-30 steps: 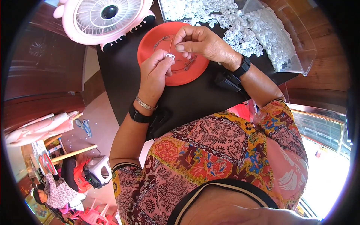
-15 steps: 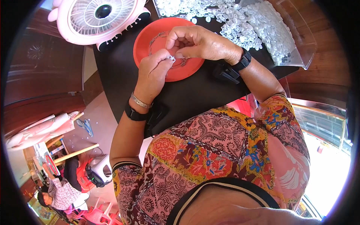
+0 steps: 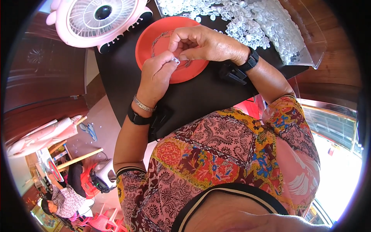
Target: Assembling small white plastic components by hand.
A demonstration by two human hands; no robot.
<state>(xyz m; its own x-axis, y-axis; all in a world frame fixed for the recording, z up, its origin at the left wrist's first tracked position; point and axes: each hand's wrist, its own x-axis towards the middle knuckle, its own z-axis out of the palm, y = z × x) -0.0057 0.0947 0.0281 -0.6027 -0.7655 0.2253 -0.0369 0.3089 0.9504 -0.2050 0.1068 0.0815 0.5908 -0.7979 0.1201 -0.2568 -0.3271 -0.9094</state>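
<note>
My left hand [image 3: 156,73] pinches a small white plastic piece [image 3: 176,60] with round loops between thumb and forefinger. Close against it, my right hand [image 3: 206,44] has its fingers curled, the thumb tip beside the white piece; anything in its fingertips is too small to make out. Both hands are held over a round red plate [image 3: 189,75]. Inside the plate lie small grey pieces [image 3: 155,40] in a curved line, partly hidden by my hands.
A heap of small white plastic pieces [image 3: 247,29] spreads over the far right of the black table [image 3: 193,98], partly in a clear tray [image 3: 315,63]. A pink fan [image 3: 102,13] stands far left. Another person [image 3: 65,201] sits at lower left near a red stool [image 3: 104,221].
The view has shifted slightly. My hands keep nearly the same pose over the plate, the left still pinching the white piece.
</note>
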